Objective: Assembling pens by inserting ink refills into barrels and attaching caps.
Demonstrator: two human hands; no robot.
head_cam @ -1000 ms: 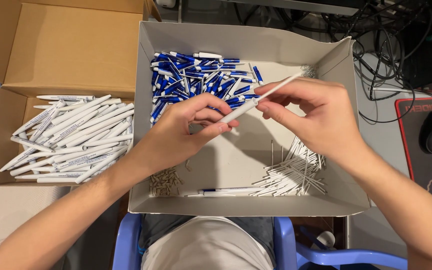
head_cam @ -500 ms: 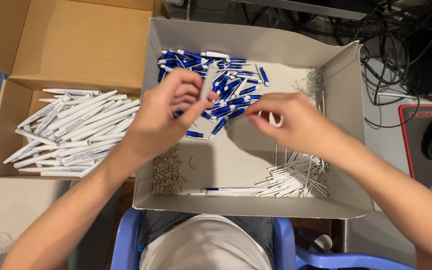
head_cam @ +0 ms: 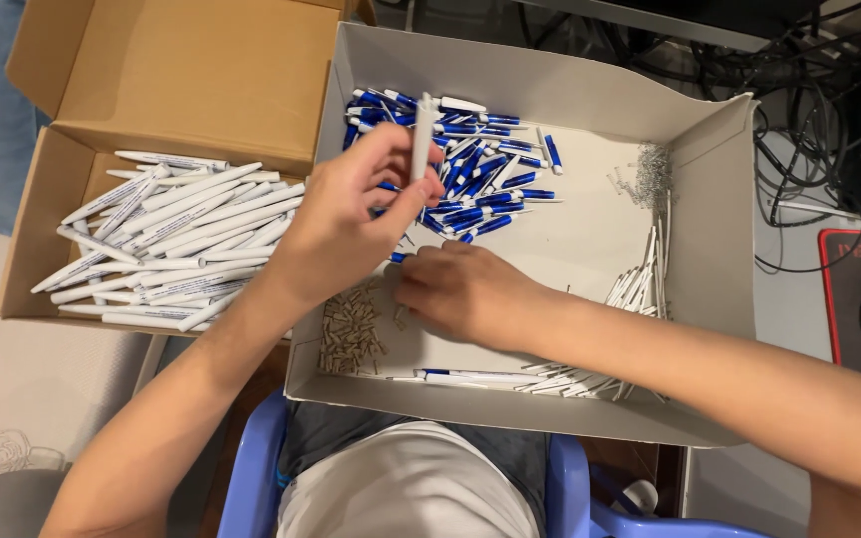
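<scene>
White pen barrel (head_cam: 423,134) in left hand (head_cam: 351,214)

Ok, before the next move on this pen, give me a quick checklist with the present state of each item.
1. Left hand grips the white pen barrel upright: ok.
2. Right hand is down at the small brass parts: ok.
3. Part pinched in the right fingers: cannot tell, hidden.
4. Blue pen pieces within reach in the grey box: ok.
5. Thin refills still stocked: ok.
6. Room in the cardboard box of finished white pens: ok.
</scene>
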